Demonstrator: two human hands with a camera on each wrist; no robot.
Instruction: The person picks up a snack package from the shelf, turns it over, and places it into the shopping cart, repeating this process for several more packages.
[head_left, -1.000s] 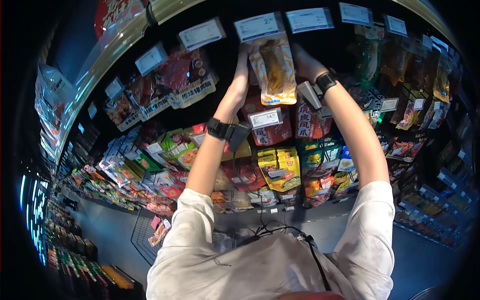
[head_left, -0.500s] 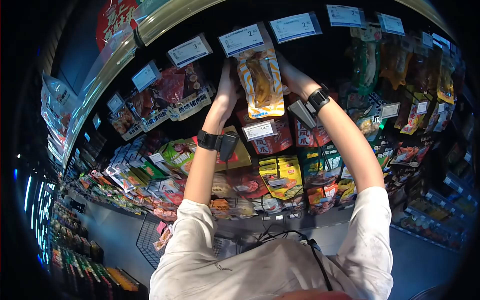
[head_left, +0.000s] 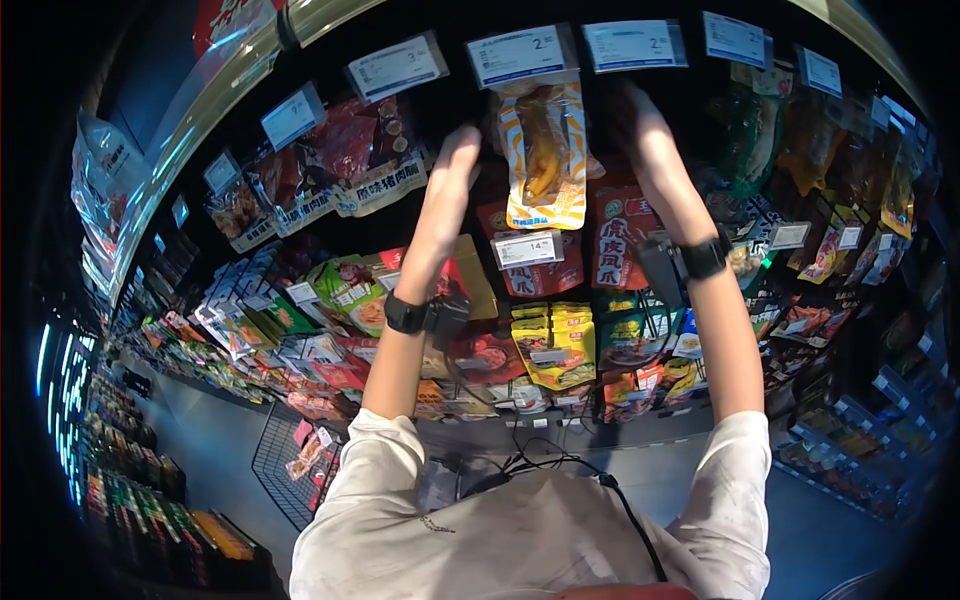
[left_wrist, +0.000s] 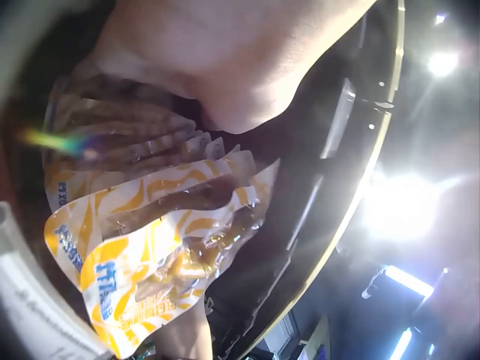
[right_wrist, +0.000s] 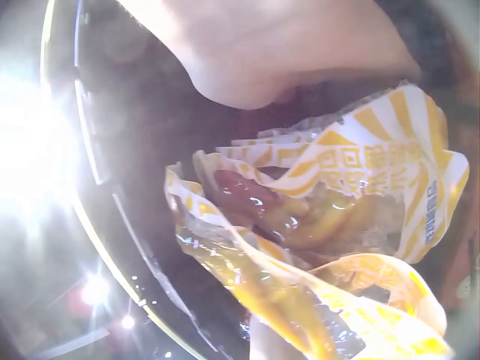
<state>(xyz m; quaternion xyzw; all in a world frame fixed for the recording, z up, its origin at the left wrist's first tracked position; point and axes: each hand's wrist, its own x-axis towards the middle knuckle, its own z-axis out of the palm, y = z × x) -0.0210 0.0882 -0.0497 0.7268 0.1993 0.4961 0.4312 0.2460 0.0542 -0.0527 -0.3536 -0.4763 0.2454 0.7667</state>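
Observation:
Vacuum packs hang in a row from the shelf front, the nearest pack (head_left: 545, 190) white with wavy orange stripes and a clear window showing yellow-brown food. To its left is my left hand (head_left: 450, 190), fingers pointing into the shelf and apart from the front pack. On the other side my right hand (head_left: 655, 150) reaches in with extended fingers, a gap between it and that pack. The left wrist view has the striped packs (left_wrist: 150, 255) fanned below the hand. In the right wrist view, the packs (right_wrist: 360, 165) lie under the thumb side, and the farther fingers are hidden.
Price tags (head_left: 520, 55) line the rail above. Below hang red packs (head_left: 620, 240), a small price tag (head_left: 527, 248) and yellow packs (head_left: 555, 345). Brown meat snack packs (head_left: 370, 160) hang at left. A wire shopping cart (head_left: 285, 465) holding packages stands on the floor at lower left.
Both hands have moved outward from the sides of the striped packs, the left to the left and the right to the right. The front pack still hangs in its row.

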